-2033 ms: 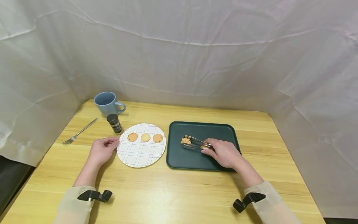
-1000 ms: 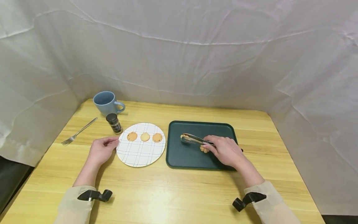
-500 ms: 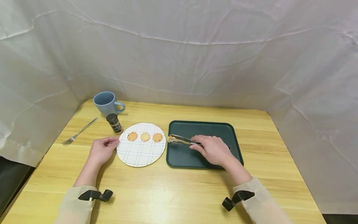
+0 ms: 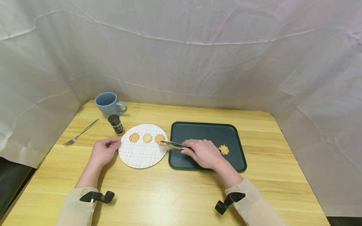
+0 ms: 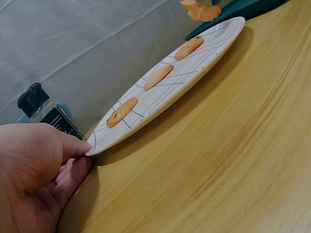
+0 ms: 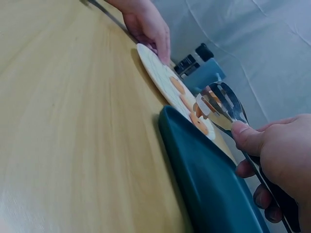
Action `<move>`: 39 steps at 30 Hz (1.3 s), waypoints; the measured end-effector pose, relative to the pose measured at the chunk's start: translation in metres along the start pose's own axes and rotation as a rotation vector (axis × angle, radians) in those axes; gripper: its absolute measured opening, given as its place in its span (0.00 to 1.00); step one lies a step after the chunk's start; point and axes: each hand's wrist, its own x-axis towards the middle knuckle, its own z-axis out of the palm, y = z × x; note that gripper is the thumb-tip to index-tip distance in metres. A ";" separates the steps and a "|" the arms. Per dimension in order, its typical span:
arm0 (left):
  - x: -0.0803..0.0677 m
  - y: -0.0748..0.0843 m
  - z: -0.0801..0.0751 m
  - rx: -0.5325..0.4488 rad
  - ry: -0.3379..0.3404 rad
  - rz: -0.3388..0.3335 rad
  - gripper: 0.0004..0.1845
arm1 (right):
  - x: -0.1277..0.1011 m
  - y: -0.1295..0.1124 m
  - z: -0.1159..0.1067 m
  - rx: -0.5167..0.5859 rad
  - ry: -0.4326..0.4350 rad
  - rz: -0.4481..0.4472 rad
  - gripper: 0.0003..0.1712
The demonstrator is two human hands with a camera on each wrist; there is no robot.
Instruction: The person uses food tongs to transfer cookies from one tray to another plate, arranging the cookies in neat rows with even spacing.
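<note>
1. Metal tongs (image 4: 175, 145) gripped in right hand (image 4: 204, 153), tips over checked plate (image 4: 141, 158) (head view).
2. Left wrist: plate's rim pinched by left hand (image 5: 36, 162); fluted cookie (image 5: 198, 11) aloft, probably light and crumbly.
3. Right wrist: cookie between tong tips; best squeezed gently across its sides.

Shiny tongs (image 4: 176, 145), apparently pinching a ridged cookie (image 5: 198, 10), hang above the edge of a checked white plate (image 4: 141, 157).

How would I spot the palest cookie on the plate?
Find the white plate, left of the green tray. Three round cookies lie in a row on it. Yours is the middle cookie: paler yellow than its two orange neighbours.
</note>
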 end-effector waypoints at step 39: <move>0.002 -0.002 0.001 -0.022 -0.006 -0.005 0.20 | 0.013 -0.012 0.011 0.026 -0.092 0.029 0.27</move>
